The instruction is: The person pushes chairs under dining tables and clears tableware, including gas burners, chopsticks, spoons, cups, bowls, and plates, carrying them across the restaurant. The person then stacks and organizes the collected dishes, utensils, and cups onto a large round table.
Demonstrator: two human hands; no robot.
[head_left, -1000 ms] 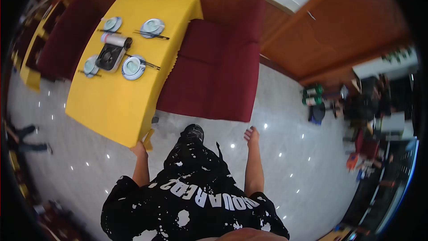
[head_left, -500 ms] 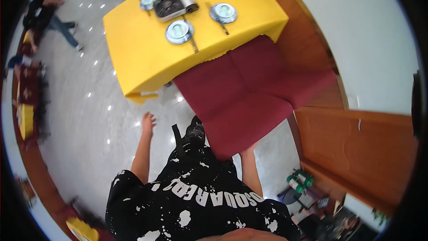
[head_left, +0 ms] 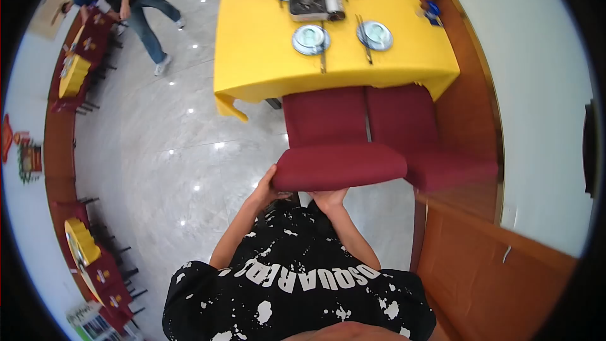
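A chair with a maroon cover point(head_left: 341, 167) stands right in front of me, its backrest toward me and its seat facing the table. My left hand point(head_left: 268, 187) is closed on the left edge of the backrest. Against the near face of the backrest is my right hand point(head_left: 329, 198), its fingertips hidden underneath. A second maroon chair point(head_left: 404, 117) stands close on the right. Beyond them is a table with a yellow tablecloth point(head_left: 252, 57), bearing several plates with bowls and chopsticks. A portable gas stove point(head_left: 307, 6) with a canister point(head_left: 332, 0) sits among the settings.
A wood-panelled wall point(head_left: 492, 265) runs along the right. At upper left a person point(head_left: 142, 9) is on the grey tiled floor point(head_left: 158, 126). More yellow-covered tables point(head_left: 74, 76) with maroon chairs line the left wall. A blue object point(head_left: 432, 11) lies at the table's right edge.
My left hand has come from free air onto the chair's backrest. The backrest now lies squarely before me, and my view has turned. The person at upper left appears nearer.
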